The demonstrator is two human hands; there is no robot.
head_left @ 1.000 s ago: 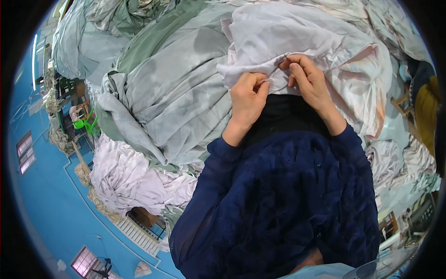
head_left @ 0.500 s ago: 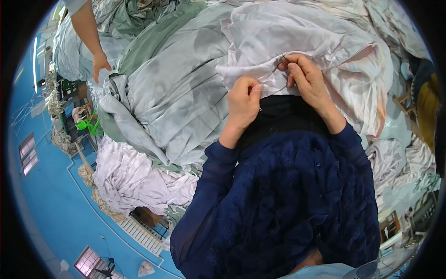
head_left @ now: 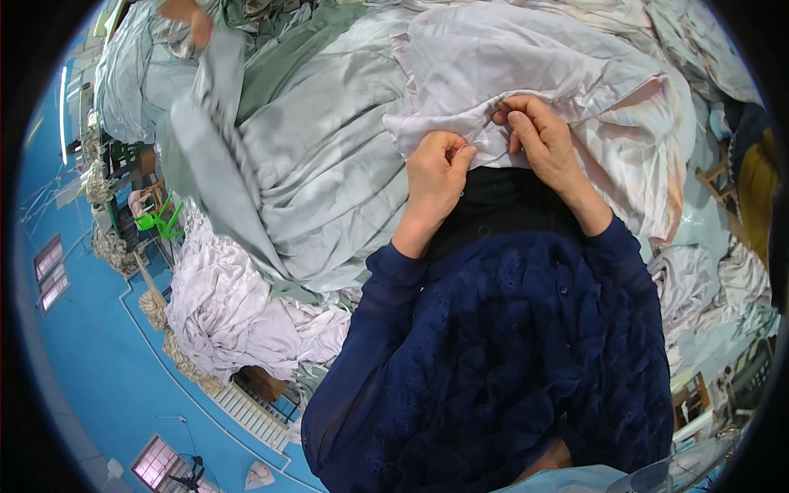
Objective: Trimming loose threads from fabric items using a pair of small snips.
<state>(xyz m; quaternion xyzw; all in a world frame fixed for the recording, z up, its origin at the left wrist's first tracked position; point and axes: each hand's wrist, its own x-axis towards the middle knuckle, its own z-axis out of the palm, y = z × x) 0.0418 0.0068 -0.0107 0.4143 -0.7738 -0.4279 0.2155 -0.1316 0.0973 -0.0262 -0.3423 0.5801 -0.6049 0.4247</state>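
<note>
A pale pinkish-white satiny cloth (head_left: 526,62) lies spread in front of me, its near edge reaching my dark lap. My left hand (head_left: 436,177) is closed, thumb and forefinger pinching that near edge. Just right of it, my right hand (head_left: 544,144) hovers at the same edge with its fingers curled and the thumb against the forefinger. Whatever is in that pinch is too small to make out. Gathered folds of the cloth run between the two hands.
A large grey-green cloth (head_left: 329,164) covers the left. Another person's hand (head_left: 193,18) grips its far end. A whitish heap of cloth (head_left: 230,312) lies nearer on the left, by a green plastic chair (head_left: 161,220). More piled fabric (head_left: 699,279) is at the right.
My left hand has shifted slightly right along the cloth's edge; my right hand has hardly moved. The other person's hand has gone up and away, lifting the grey-green cloth's end.
</note>
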